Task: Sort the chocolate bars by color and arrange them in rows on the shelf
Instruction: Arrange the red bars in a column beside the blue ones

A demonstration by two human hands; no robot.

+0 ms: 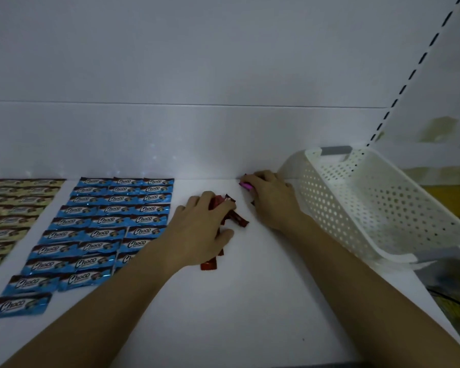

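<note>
White shelf [250, 301], head view, dim light. Blue bars [112, 221] lie flat in three tidy columns left of centre, with one more bar alone at the near left. Cream bars [11, 208] lie in rows beyond them at the far left edge, partly cut off by the frame. Left hand [205, 229] rests in the middle of the shelf, fingers and thumb curled round a loose bundle of red bars [234, 219]; wrapper ends stick out past the fingertips and below the palm. Right hand [271, 200] is further back, at the rear wall, fingers bent down over a pink bar [245, 185], which sits on the shelf touching or nearly touching the wall; only its left end shows. A dark wrapper edge shows under the right palm; its colour cannot be told. White perforated basket [369, 208] lies tilted just right of the right hand; no bars show in the part of its inside that is visible. Judgement: blue and cream blocks look done; step in hand is starting the reddish group in the bare area right of the blue block. Next move calls for flattening this first bar square to the wall, then feeding singles from the left-hand bundle, keeping pink and red apart if they count as separate colours.
</note>
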